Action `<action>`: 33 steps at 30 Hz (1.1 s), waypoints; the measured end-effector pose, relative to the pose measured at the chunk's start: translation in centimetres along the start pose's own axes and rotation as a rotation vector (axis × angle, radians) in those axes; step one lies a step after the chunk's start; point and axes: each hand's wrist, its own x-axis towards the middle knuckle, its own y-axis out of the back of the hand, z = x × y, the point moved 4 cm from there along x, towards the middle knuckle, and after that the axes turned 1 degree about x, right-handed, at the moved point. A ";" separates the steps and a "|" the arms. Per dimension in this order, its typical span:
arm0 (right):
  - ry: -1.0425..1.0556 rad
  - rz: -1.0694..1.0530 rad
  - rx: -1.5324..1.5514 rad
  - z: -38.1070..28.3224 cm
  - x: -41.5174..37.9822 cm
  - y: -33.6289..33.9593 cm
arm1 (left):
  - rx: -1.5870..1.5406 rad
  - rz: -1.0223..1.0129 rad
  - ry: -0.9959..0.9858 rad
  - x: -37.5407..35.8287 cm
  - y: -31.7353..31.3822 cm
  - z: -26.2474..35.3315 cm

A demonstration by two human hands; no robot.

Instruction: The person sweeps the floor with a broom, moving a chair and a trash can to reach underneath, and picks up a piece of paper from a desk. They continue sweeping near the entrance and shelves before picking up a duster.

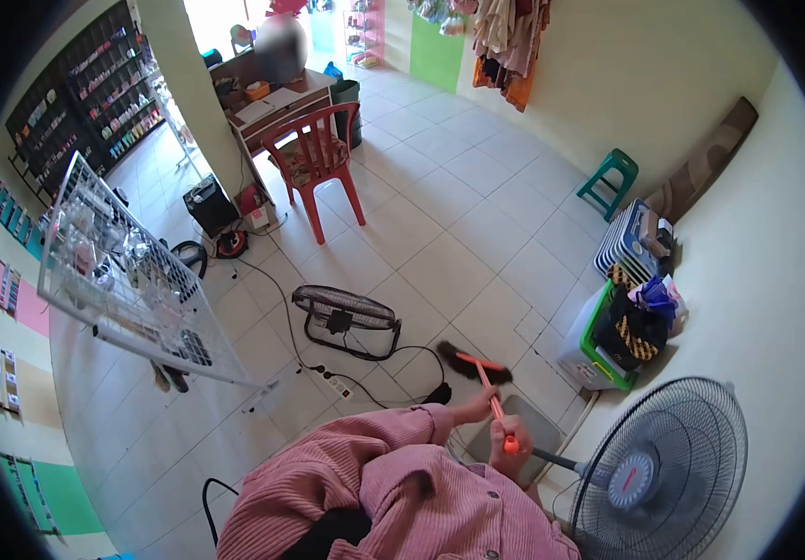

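Hands on orange broom point(485, 366) handle: left hand point(473, 407) fingers wrapped around mid-handle, right hand point(512, 442) fingers clamped at top end. Bristles beyond fingertips, on tiled floor point(440, 252); standing fan point(661, 471) beside right hand.

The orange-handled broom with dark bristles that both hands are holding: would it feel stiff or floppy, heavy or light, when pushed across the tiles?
The orange-handled broom with dark bristles probably feels light: its handle looks thin. The handle looks straight under the left hand and right hand, so likely stiff. The splayed bristles would probably flex against the white tiled floor.
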 end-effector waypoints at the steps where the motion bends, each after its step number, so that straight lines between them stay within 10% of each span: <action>1: 0.003 0.023 0.023 2.0 0.6 0.1 | 0.036 0.047 0.010 1.3 0.9 -1.1; 11: -0.406 -0.271 0.060 20.9 19.2 -3.3 | 0.437 0.169 0.256 16.6 19.5 -2.9; 15: -0.137 -0.358 0.010 25.3 28.5 -7.3 | 0.347 0.280 0.376 20.6 24.4 0.1; 21: -0.058 -0.541 0.264 12.3 41.9 -8.6 | 0.435 0.789 0.108 25.8 30.3 8.6; 25: -0.030 -0.524 0.666 11.3 50.1 -8.1 | 0.546 0.572 -0.138 30.0 34.9 11.2; 33: -0.587 -0.550 0.432 26.5 58.3 -18.9 | 0.332 0.712 0.373 33.0 41.6 -4.8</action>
